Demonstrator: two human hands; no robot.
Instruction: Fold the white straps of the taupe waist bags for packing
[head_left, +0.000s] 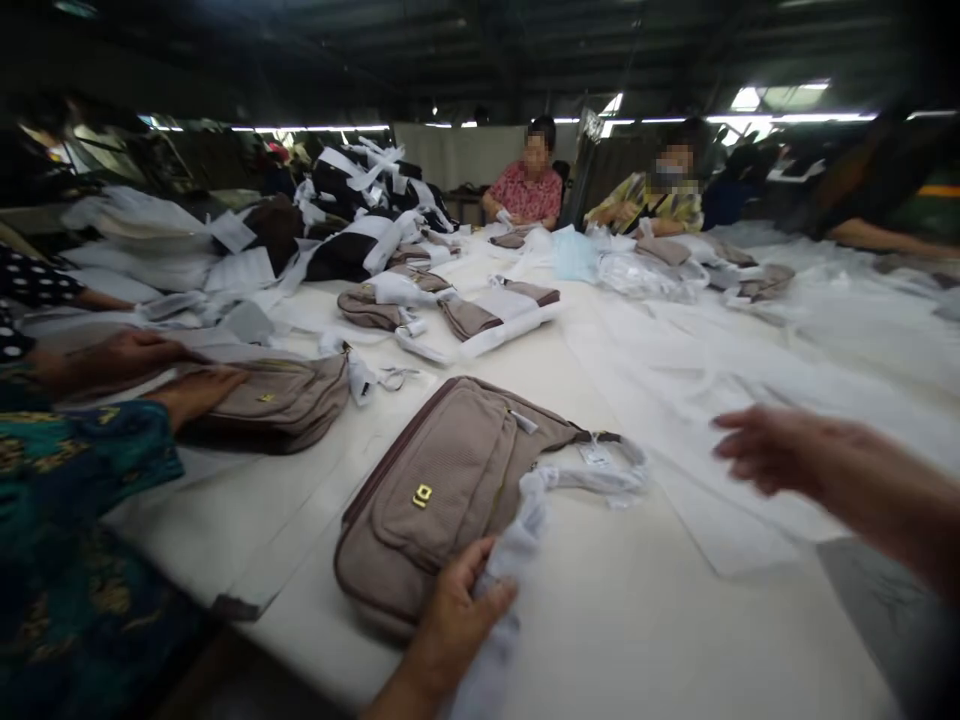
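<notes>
A taupe handbag (442, 475) with a gold emblem and dark piping lies tilted on the white table before me. My left hand (465, 615) grips its near edge, thumb and fingers closed where the strap wrapped in white tissue (525, 530) runs along the bag. A small white tag (595, 455) hangs by the strap's far end. On the right, my right hand (817, 460) is in the air above thin white sheets (720, 470), somewhat blurred, its fingers stretched out and holding nothing.
To the left, a co-worker's hands (199, 392) rest on a similar taupe bag (281, 400). Farther back lie more partly wrapped bags (495, 310) and a heap of black bags with white paper (360, 200). Two people (529, 190) sit across the table (637, 620).
</notes>
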